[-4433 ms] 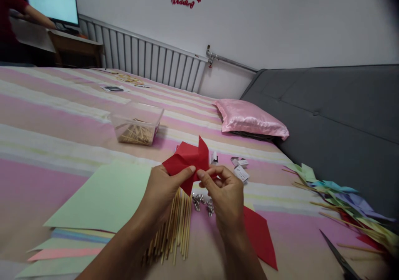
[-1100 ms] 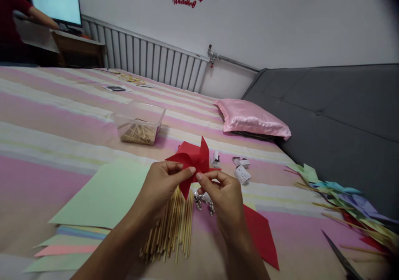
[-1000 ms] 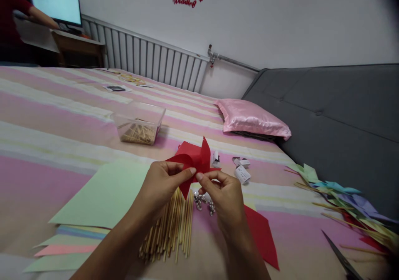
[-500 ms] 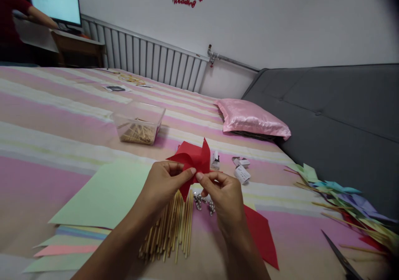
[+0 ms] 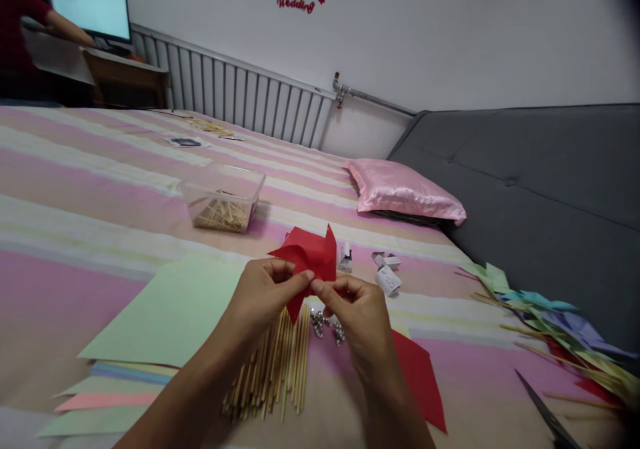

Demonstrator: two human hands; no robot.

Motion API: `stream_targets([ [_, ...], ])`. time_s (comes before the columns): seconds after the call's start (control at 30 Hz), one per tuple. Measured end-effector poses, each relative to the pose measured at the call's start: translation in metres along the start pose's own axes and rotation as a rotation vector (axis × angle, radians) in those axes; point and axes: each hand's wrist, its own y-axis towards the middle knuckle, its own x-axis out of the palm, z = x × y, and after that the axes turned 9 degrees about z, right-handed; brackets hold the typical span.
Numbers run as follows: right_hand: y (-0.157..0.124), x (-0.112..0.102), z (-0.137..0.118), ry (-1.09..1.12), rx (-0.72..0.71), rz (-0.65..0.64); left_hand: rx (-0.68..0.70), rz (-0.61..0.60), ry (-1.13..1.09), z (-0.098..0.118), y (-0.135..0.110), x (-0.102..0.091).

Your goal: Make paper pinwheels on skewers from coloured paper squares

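Between my two hands is a red paper pinwheel point(image 5: 300, 260), its pointed blades curled in toward the centre. My left hand point(image 5: 267, 289) pinches it from the left, thumb on the middle. My right hand point(image 5: 355, 302) is closed on its right side, thumb tip pressed near the same spot; whether a pin sits under the thumbs is hidden. Below the hands lies a bundle of thin wooden sticks point(image 5: 280, 362). A small heap of shiny metal pins point(image 5: 319, 322) rests beside my right hand. Partly under my right forearm is a red paper sheet point(image 5: 420, 382).
Pale green paper sheets point(image 5: 165, 309) are stacked at left. A clear plastic box point(image 5: 223, 202) holds small sticks. Little white boxes point(image 5: 389, 279) lie beyond my hands. Finished pinwheels point(image 5: 560, 322) and scissors point(image 5: 543, 409) are at right. A person's arm point(image 5: 67, 29) shows far left.
My right thumb has shifted slightly left over the pinwheel's centre, and the blades have dipped a little. Everything else stays in place.
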Motion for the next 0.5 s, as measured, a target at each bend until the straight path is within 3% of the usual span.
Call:
stream_targets([
  [0.23,0.001,-0.009,-0.003,0.066,-0.014,-0.01,-0.001,0.034,-0.031,0.001,0.004,-0.005],
  [0.4,0.002,-0.016,-0.006,0.0,-0.218,0.022,-0.019,0.03,0.008,0.002,0.004,-0.006],
  [0.5,0.003,-0.02,-0.008,-0.119,-0.378,0.056,-0.034,-0.032,0.049,0.002,0.004,-0.006],
])
